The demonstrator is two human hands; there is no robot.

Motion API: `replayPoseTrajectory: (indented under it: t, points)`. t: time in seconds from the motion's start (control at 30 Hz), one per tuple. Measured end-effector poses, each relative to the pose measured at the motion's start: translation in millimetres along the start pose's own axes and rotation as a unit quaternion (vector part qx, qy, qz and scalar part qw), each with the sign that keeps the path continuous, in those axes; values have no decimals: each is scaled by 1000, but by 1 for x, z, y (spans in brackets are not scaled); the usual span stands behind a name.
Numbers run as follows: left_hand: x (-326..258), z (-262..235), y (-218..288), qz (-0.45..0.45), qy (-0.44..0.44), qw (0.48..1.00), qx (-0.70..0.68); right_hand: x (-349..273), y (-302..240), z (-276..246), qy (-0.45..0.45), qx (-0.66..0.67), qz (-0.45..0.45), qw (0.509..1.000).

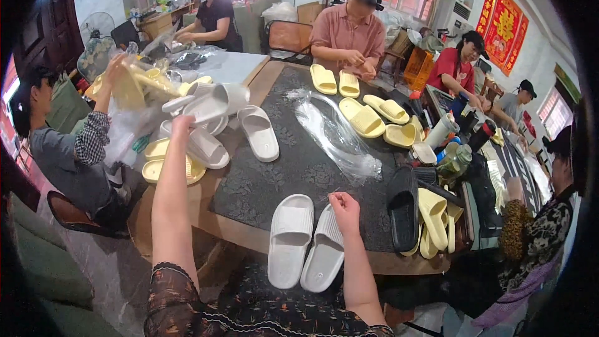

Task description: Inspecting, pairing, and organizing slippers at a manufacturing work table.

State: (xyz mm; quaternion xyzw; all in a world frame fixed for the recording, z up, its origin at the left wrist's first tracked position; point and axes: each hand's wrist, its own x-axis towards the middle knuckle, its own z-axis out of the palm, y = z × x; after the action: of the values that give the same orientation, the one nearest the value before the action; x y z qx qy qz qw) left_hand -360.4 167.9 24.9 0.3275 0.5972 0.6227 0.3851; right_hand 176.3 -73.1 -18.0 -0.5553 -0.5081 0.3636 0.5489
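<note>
My left hand (181, 125) reaches out to a pile of light grey slippers, its fingers closed on the edge of a grey slipper (207, 106). Close to my body, a grey slipper (291, 243) and its mate (323, 256) lie side by side at the table edge, toes pointing away. My right hand (345, 213) is closed in a pinch above the right one's strap. A thin clear strand (324, 197) sticks out from its fingertips. Another grey slipper (258, 133) lies alone to the right of the pile.
A bundle of clear plastic strands (334, 134) lies on the dark table mat (249, 181). Yellow slippers (362, 117) stand at the far side, and more yellow slippers (432, 215) beside a black slipper (404, 206) at right. Bottles (442, 130) stand behind. Several people work around the table.
</note>
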Motion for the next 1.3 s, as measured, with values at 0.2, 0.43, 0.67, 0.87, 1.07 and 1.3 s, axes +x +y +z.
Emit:
replayPoseTrajectory:
  t: [0.2,0.43,0.67,0.87,1.07,1.3]
  points:
    - [-66,15,45,39,-155,944,-289,2,5,-2,-3,-6,17,1000]
    - [-239,46,41,0,-184,950,-251,-1,-34,-6,181,-219,-263,922]
    - [-324,22,-10,-191,-250,929,-196,-88,-96,-24,-56,-201,-70,976]
    - [-352,22,-26,-221,-287,911,-197,-120,-78,3,-208,-417,-31,884]
    - [-361,27,-21,-229,-292,901,-225,-99,-47,26,-96,-363,0,927]
    - [-355,6,-25,-242,-236,886,-319,-98,-34,7,-69,-376,10,924]
